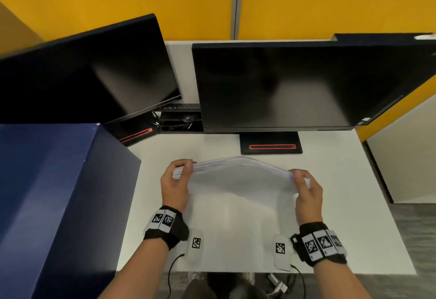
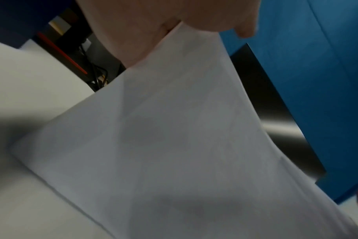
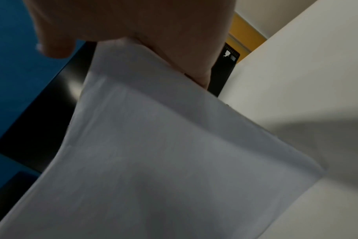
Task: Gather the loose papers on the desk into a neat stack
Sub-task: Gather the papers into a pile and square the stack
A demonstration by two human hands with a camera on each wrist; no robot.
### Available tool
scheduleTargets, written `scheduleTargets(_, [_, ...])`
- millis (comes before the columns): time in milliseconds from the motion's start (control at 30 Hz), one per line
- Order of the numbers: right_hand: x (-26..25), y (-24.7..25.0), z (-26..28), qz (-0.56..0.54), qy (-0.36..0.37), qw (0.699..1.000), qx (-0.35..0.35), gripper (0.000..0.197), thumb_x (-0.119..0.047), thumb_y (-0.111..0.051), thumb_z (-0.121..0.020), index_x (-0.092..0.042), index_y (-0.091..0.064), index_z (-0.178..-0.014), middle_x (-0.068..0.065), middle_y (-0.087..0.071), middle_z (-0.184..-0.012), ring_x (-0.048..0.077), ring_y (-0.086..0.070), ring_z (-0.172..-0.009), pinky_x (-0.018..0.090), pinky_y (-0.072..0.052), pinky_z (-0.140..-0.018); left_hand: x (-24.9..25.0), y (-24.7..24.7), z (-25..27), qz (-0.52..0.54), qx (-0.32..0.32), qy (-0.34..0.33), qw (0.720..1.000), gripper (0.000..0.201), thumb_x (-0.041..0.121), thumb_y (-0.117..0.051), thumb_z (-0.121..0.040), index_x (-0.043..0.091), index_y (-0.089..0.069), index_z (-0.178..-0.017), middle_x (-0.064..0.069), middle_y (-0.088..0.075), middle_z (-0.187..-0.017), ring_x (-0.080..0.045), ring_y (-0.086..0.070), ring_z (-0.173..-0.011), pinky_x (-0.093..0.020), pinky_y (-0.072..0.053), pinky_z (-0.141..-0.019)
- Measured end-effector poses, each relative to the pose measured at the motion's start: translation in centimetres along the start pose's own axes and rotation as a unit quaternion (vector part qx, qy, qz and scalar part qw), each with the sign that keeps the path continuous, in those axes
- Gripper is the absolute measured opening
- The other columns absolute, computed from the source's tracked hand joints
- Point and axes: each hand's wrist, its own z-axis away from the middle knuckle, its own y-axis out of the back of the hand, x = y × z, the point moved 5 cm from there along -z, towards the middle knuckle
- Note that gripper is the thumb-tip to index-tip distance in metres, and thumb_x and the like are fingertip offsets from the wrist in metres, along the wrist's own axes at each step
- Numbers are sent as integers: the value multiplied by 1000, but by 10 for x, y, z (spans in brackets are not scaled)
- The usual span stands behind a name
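Bowing upward in the middle, the stack of papers (image 1: 238, 176) is held above the white desk (image 1: 330, 180), toward 6 o'clock of the right monitor (image 1: 295, 86). Its 9 o'clock end is pinched by the left hand (image 1: 175, 186), its 3 o'clock end by the right hand (image 1: 308, 195), fingers curled round the edges. A blue box (image 1: 59, 192) is seen at 9 o'clock.

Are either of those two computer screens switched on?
No, in the head view both the left monitor and the right monitor show only plain black screens behind the stack of papers.
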Motion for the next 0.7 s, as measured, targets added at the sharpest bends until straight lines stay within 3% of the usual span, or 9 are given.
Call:
scheduleTargets(67, [2,1,-1,0,-19,999,35,22,-30,-64,-92,-11,-67,-80,-1,-64,-82,12,-56,-79,25,-41,-80,-3,-1,-2,13,26,40,999,12,24,-67,-93,14,-70,-89,-4,-72,-92,-18,-64,-82,-33,-51,-78])
scheduleTargets(167, [2,2,-4,9,-27,998,54,18,-18,-59,-92,-7,-68,-82,1,-64,-82,17,-57,-85,30,-41,-86,1,-1,-3,4,6,10,1000,8,7,-67,-91,12,-67,-97,-8,-73,-98,-19,-66,-90,-26,-53,-83])
scheduleTargets(267, [0,3,-6,19,-43,998,45,23,-22,-55,-94,-9,-69,-82,0,-65,-83,15,-59,-86,29,-43,-85,1,-2,-4,-54,-55,-11,997,42,-13,-75,-74,9,-64,-109,-3,-72,-98,-13,-68,-87,-16,-55,-76])
scheduleTargets(333, [-9,5,-6,48,-27,998,7,28,-33,-56,-95,-11,-68,-83,-3,-64,-79,1,-58,-75,18,-42,-76,6,-3,-8,-103,-27,16,994,30,1,-85,-71,9,-70,-95,1,-71,-85,-17,-66,-79,-15,-53,-68])
scheduleTargets(400, [-22,6,-7,120,20,991,-62,25,-43,-64,-85,-18,-69,-83,-9,-68,-80,-6,-58,-74,16,-43,-74,19,-5,-16,-135,15,43,990,14,17,-84,-73,17,-72,-80,3,-70,-79,-20,-63,-78,-23,-50,-69])
scheduleTargets(467, [-37,5,-7,218,44,966,-129,20,-41,-78,-73,-25,-70,-84,-12,-72,-84,-2,-63,-79,14,-46,-72,48,-11,-24,-166,9,-24,986,13,27,-85,-72,27,-71,-74,12,-70,-78,-8,-64,-78,-24,-51,-76])
scheduleTargets(533, [-53,-10,-5,334,90,920,-185,25,-40,-82,-71,-30,-70,-91,-17,-72,-86,-2,-64,-82,14,-49,-71,88,-24,-27,-205,-38,-143,967,17,33,-88,-68,31,-71,-70,16,-69,-74,2,-64,-75,-18,-51,-77])
scheduleTargets(600, [-69,-38,1,380,137,886,-229,36,-44,-80,-73,-32,-66,-104,-19,-69,-92,0,-64,-83,18,-52,-73,124,-50,-17,-253,-113,-275,921,21,39,-88,-66,22,-75,-68,11,-70,-70,-4,-65,-71,-21,-52,-72])
scheduleTargets(700, [-83,-78,6,368,163,887,-227,31,-35,-74,-82,-26,-64,-111,-7,-70,-89,13,-65,-80,28,-53,-70,160,-88,11,-302,-191,-410,839,28,46,-84,-68,19,-77,-75,7,-73,-73,-11,-63,-70,-24,-48,-73])
